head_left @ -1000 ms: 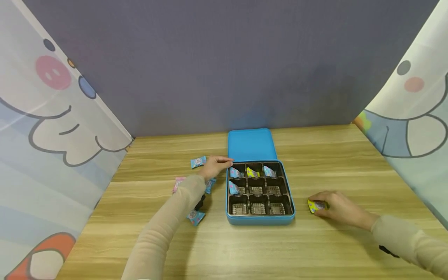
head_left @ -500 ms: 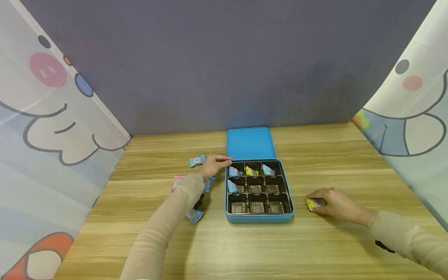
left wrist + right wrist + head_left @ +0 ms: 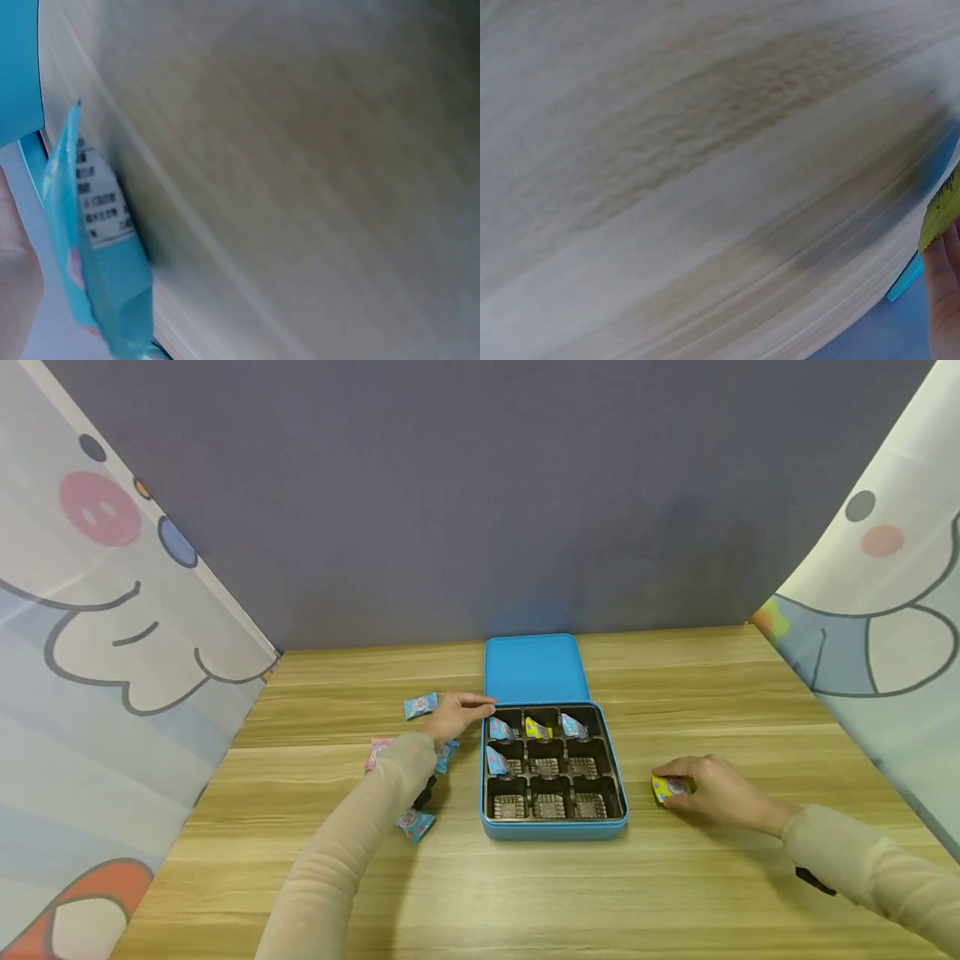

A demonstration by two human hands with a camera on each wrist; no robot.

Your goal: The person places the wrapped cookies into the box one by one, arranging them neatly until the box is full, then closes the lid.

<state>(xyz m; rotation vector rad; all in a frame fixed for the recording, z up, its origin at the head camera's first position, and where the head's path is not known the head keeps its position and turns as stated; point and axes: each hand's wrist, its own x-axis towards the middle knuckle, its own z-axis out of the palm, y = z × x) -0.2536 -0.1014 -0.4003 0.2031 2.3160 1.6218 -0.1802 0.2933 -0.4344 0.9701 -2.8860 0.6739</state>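
Note:
A blue tin holds a dark nine-compartment tray. Three compartments of its back row hold a blue packet, a yellow packet and another blue packet; a further blue packet sits in the middle row's left compartment. My left hand touches the tin's back left corner with fairly straight fingers. Right of the tin, my right hand pinches a yellow packet low over the table; the right wrist view shows that packet at the fingertips.
The tin's blue lid lies folded back behind it. Around my left forearm are blue packets and a pink packet. A grey panel stands behind the wooden table, with patterned curtains at both sides.
My right hand has moved slightly left toward the tin with the yellow packet, which has turned a little. My left hand stays at the tin's corner. The head view has shifted slightly.

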